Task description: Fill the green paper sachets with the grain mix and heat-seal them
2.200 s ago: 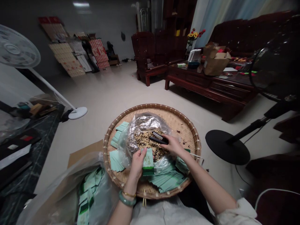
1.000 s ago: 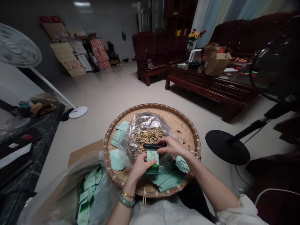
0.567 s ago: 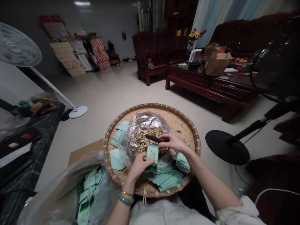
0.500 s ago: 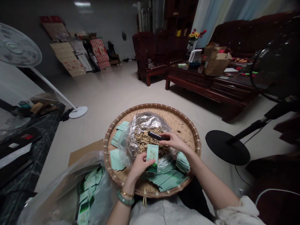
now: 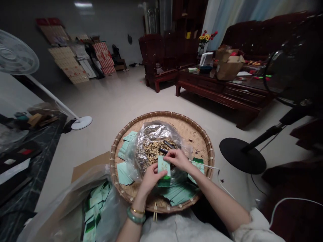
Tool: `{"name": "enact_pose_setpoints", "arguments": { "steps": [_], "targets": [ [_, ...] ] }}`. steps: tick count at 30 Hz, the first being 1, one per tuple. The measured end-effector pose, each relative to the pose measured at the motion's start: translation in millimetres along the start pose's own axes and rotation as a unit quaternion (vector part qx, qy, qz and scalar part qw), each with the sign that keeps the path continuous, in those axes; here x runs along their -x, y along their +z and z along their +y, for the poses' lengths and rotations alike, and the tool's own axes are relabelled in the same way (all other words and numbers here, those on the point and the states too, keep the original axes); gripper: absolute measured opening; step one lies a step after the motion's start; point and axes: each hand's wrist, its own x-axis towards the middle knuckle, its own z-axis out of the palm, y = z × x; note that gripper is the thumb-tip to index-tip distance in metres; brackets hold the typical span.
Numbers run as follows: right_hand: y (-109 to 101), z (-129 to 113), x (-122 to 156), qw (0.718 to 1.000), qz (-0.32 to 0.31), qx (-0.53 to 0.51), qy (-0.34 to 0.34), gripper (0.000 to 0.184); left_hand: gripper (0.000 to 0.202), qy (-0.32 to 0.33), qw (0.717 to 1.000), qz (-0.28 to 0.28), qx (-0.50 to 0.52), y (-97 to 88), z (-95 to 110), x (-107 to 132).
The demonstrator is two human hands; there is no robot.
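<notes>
My left hand point(image 5: 150, 176) grips a small green packet point(image 5: 164, 170) upright over a clear plastic bag point(image 5: 151, 132) of dried brown bits point(image 5: 148, 153). The bag lies in a round woven tray point(image 5: 202, 137). My right hand point(image 5: 179, 158) is closed on the near end of a black two-armed clamp tool point(image 5: 168, 147). The tool's arms are apart and rest on the dried bits just beyond the packet. My right fingertips sit at the packet's top edge. Stacks of flat green packets point(image 5: 179, 193) lie in the tray around the bag.
A plastic-lined box point(image 5: 96, 205) of green packets stands at my lower left. A white fan point(image 5: 17, 57) is at the left, and a black fan base point(image 5: 242, 159) with cables at the right. Dark wooden furniture point(image 5: 222, 90) stands beyond.
My right hand lifted the black tool off the packet's top, swung it out over the dried bits, then drew back toward the packet. The tool's arms are now apart. My left hand stayed put.
</notes>
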Motion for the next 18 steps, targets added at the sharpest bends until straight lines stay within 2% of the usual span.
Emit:
{"name": "enact_pose_setpoints", "arguments": {
  "steps": [5,7,11,14,16,18],
  "targets": [
    [9.8,-1.0,11.5,0.999,-0.037,-0.033,-0.005,0.023,0.03,0.063,0.995,0.08,-0.012,-0.4,-1.2,-5.4],
    [9.9,-1.3,14.5,0.996,-0.061,-0.065,0.013,0.025,0.027,0.076,0.991,0.105,-0.023,-2.2,-4.8,-6.4],
    [7.5,0.6,16.1,0.985,-0.088,-0.132,0.063,0.029,0.029,0.073,0.991,0.109,-0.012,0.6,-11.4,-4.6],
    [3.9,-0.1,14.6,0.975,-0.087,-0.179,0.1,0.036,0.036,0.026,0.996,0.08,0.027,4.4,-10.9,-1.4],
    [-0.3,-1.9,13.0,0.96,-0.087,-0.238,0.121,0.043,0.037,-0.003,0.993,0.076,0.085,0.9,-7.5,1.4],
    [-5.9,-2.4,11.7,0.945,-0.082,-0.285,0.136,0.048,0.036,0.017,0.98,0.106,0.169,-10.6,-1.9,5.0]
  ]
}}
